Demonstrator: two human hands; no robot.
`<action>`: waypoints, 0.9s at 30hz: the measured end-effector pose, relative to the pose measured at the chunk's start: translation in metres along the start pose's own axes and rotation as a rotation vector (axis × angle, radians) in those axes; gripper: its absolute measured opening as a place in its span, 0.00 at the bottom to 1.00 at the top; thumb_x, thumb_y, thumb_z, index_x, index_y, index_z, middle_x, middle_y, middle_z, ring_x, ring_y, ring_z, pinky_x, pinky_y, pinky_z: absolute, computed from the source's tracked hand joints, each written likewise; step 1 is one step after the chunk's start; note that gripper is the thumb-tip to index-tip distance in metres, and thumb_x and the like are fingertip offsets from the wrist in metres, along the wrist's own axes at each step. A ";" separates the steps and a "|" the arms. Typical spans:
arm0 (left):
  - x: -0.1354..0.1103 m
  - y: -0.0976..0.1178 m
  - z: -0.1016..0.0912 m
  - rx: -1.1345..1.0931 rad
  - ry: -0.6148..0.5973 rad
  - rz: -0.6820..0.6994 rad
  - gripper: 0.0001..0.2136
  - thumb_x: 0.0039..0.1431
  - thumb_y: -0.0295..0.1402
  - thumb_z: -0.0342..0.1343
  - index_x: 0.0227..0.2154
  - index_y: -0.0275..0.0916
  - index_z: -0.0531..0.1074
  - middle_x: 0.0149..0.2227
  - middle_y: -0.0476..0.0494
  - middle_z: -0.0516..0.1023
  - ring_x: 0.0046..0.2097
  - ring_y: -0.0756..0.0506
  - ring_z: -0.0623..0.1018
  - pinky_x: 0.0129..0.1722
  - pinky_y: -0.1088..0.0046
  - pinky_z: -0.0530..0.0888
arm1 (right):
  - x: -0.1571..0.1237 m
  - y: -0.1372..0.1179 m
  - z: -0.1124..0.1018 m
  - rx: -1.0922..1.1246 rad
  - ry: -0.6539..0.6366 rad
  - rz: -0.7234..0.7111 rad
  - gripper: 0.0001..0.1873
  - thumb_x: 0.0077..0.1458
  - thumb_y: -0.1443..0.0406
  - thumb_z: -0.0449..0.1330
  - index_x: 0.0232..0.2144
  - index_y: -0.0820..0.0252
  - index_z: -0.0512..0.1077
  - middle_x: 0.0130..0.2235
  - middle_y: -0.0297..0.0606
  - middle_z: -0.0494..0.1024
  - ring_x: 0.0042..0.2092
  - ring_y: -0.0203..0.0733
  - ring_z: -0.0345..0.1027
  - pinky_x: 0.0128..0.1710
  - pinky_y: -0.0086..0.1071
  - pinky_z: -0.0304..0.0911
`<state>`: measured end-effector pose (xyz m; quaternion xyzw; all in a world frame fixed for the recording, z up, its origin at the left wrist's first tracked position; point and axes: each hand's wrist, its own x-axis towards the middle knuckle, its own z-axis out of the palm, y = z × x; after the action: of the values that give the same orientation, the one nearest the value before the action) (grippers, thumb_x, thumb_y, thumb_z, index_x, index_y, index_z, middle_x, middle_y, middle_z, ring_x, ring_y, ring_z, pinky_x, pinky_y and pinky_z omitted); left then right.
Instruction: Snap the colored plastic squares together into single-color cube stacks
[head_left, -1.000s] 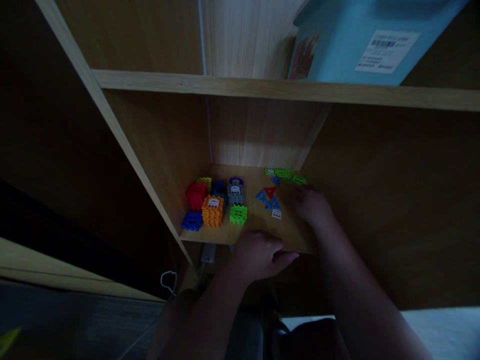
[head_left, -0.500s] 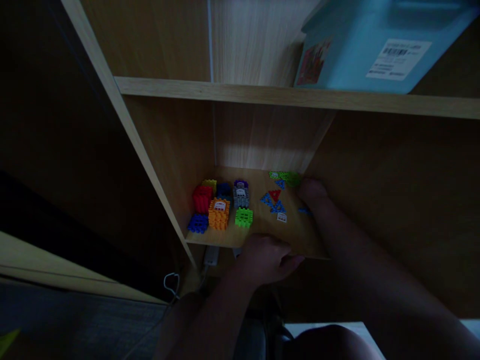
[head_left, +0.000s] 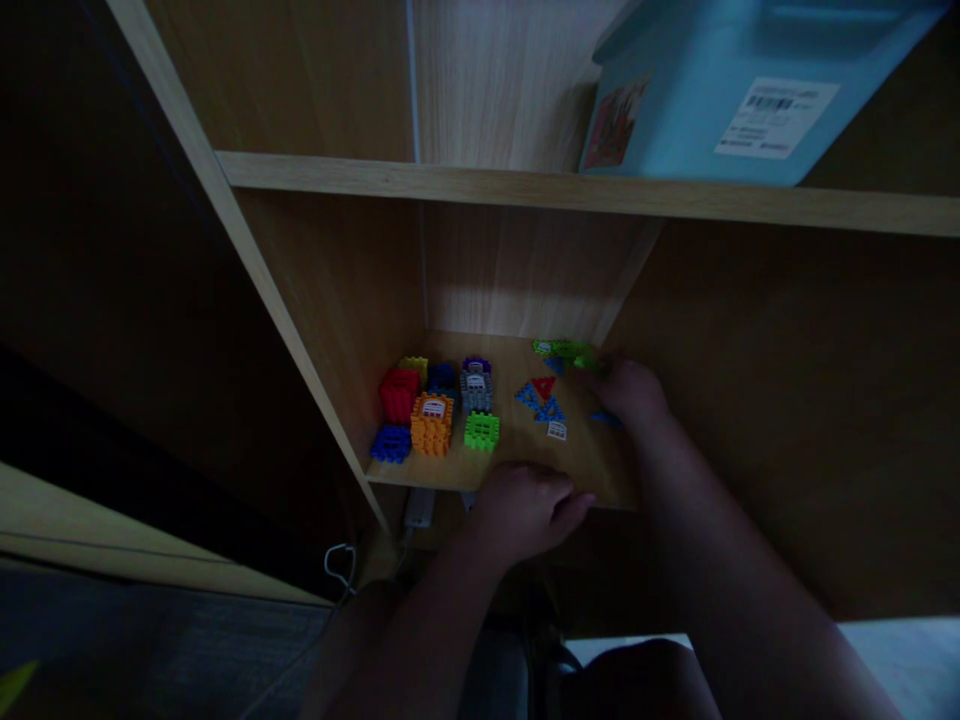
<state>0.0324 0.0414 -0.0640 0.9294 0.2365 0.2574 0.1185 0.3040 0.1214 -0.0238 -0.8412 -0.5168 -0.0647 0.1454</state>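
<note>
Colourful plastic interlocking pieces lie on a low wooden shelf [head_left: 517,455]. A red stack [head_left: 398,392], an orange stack [head_left: 431,423], a grey stack [head_left: 475,390], a flat blue piece [head_left: 390,443] and a flat green piece [head_left: 481,431] stand at the left. Red and blue triangles [head_left: 541,398] lie in the middle, green pieces [head_left: 566,351] at the back right. My right hand [head_left: 631,395] rests on the shelf beside the green pieces, fingers curled; what it holds is hidden. My left hand [head_left: 525,508] grips the shelf's front edge.
A light blue box [head_left: 739,85] with a barcode label stands on the shelf above. Wooden side panels close the compartment left and right. A white cable [head_left: 337,565] and a power strip [head_left: 418,506] lie below the shelf's front edge.
My right hand reached back toward the green pieces, then drew slightly forward. A small blue piece shows by that hand. My left hand stays on the shelf edge.
</note>
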 end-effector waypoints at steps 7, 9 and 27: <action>-0.002 0.000 0.001 0.039 0.093 -0.005 0.18 0.74 0.40 0.54 0.28 0.40 0.75 0.28 0.46 0.81 0.31 0.46 0.80 0.31 0.68 0.68 | -0.086 -0.017 -0.003 0.146 0.075 -0.192 0.25 0.65 0.48 0.64 0.53 0.60 0.79 0.48 0.52 0.86 0.47 0.57 0.82 0.44 0.40 0.71; -0.003 0.000 0.001 0.046 0.102 -0.001 0.17 0.74 0.40 0.55 0.28 0.40 0.74 0.29 0.47 0.81 0.31 0.46 0.80 0.31 0.68 0.68 | -0.098 -0.019 0.006 0.149 0.127 -0.215 0.26 0.63 0.50 0.66 0.55 0.61 0.79 0.49 0.54 0.85 0.49 0.59 0.80 0.48 0.44 0.72; -0.008 0.001 -0.006 -0.140 0.354 -0.099 0.11 0.74 0.34 0.53 0.33 0.41 0.73 0.32 0.46 0.81 0.35 0.46 0.81 0.38 0.69 0.75 | -0.112 -0.026 0.020 0.797 0.079 -0.161 0.29 0.57 0.44 0.71 0.50 0.56 0.78 0.53 0.50 0.83 0.55 0.59 0.77 0.59 0.52 0.69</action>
<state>0.0235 0.0373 -0.0624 0.8464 0.2805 0.4265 0.1519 0.2290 0.0437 -0.0673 -0.6726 -0.5598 0.0974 0.4741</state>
